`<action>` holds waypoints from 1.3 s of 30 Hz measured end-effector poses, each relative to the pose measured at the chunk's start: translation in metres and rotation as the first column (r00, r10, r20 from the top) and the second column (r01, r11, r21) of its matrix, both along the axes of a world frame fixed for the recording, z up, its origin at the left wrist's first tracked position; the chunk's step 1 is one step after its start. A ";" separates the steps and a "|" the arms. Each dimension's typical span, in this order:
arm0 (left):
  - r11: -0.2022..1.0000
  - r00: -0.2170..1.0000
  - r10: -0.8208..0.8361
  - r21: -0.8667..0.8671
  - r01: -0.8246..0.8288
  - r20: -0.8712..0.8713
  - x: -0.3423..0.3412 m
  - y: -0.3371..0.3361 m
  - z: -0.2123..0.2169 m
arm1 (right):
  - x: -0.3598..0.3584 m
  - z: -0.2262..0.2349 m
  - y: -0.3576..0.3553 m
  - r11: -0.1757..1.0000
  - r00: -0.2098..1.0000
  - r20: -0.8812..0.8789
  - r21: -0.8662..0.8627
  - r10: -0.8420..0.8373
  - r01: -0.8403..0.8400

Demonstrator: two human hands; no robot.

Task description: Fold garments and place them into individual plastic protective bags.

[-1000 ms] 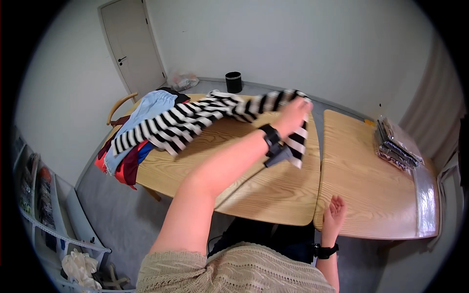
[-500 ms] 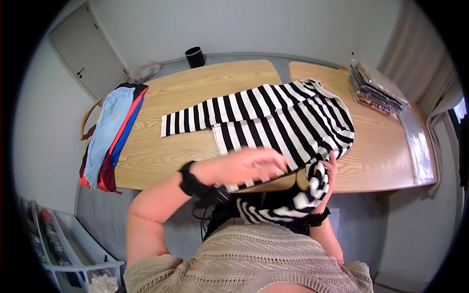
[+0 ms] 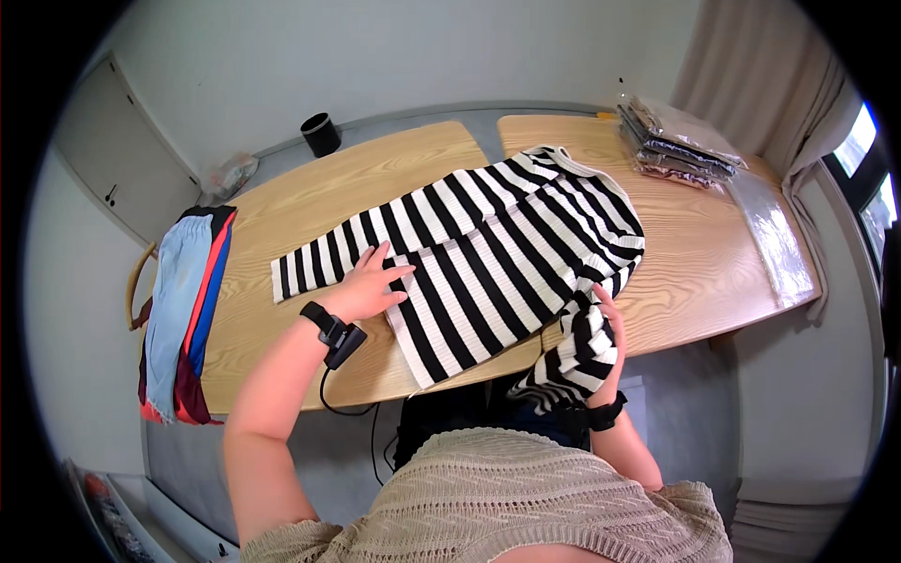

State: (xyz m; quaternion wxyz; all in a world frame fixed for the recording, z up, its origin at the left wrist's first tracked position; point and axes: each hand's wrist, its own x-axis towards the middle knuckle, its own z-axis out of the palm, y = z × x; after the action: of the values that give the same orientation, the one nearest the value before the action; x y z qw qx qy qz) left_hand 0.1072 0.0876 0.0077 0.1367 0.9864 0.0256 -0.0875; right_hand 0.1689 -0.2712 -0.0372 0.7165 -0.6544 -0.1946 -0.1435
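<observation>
A black-and-white striped sweater (image 3: 479, 253) lies spread across the wooden table, its neckline toward the far right. One sleeve stretches out to the left over the tabletop. My left hand (image 3: 368, 284) rests with spread fingers on the sweater's hem corner, beside that sleeve. At the near edge my right hand (image 3: 608, 342) grips the other sleeve, which is bunched up and hangs down toward my lap. Folds of the sleeve partly hide the fingers of that hand.
Clothes in light blue, red, blue and maroon hang over a chair (image 3: 178, 310) at the left. A stack of bagged garments (image 3: 678, 141) and a clear plastic bag (image 3: 771, 239) lie on the right. A gap divides the two tables (image 3: 494, 141). A black bin (image 3: 321, 136) stands behind.
My left hand has moved left and down onto the sweater's hem, fingers now spread. My right hand keeps the sleeve, its hanging part drawn closer. The view has shifted right.
</observation>
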 end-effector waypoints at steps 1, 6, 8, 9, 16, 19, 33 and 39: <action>0.998 1.000 0.014 0.065 -0.014 0.003 0.004 -0.003 -0.001 | 0.000 0.002 -0.008 0.997 0.994 -0.096 0.074 0.042 -0.035; 0.979 0.999 0.033 0.199 -0.039 0.036 0.004 0.007 -0.004 | 0.007 0.019 -0.063 0.996 0.968 -0.249 0.083 -0.008 0.029; 0.975 0.998 0.057 0.212 -0.059 0.016 0.004 0.010 0.004 | 0.011 0.030 -0.077 0.993 0.984 -0.147 -0.065 -0.105 0.096; 0.970 0.997 0.078 0.233 -0.074 -0.007 0.004 0.009 0.009 | 0.013 0.028 -0.088 0.997 0.983 -0.171 -0.047 -0.061 0.054; 0.971 0.974 0.198 -0.118 -0.210 -0.107 -0.001 0.017 0.039 | 0.035 0.054 -0.118 0.786 0.894 -0.269 -0.430 0.358 -0.444; 0.942 0.959 0.278 -0.213 -0.260 0.058 -0.006 0.036 0.040 | 0.063 0.081 -0.121 0.432 0.764 -0.321 -0.674 0.560 -0.599; 0.970 0.970 0.242 0.012 -0.242 0.014 0.018 0.107 -0.011 | 0.271 0.081 0.070 0.363 0.887 0.080 -0.926 0.454 -0.102; 0.931 0.934 0.352 -0.074 -0.357 -0.066 0.025 0.105 0.004 | 0.300 0.039 0.107 0.128 0.933 -0.020 -0.989 0.358 -0.070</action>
State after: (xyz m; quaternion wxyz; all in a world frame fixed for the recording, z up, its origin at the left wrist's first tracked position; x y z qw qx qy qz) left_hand 0.1322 0.1927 0.0115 0.1912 0.9563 0.2029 -0.0877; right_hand 0.4693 -0.1639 0.0022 0.1095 -0.9035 -0.4114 0.0491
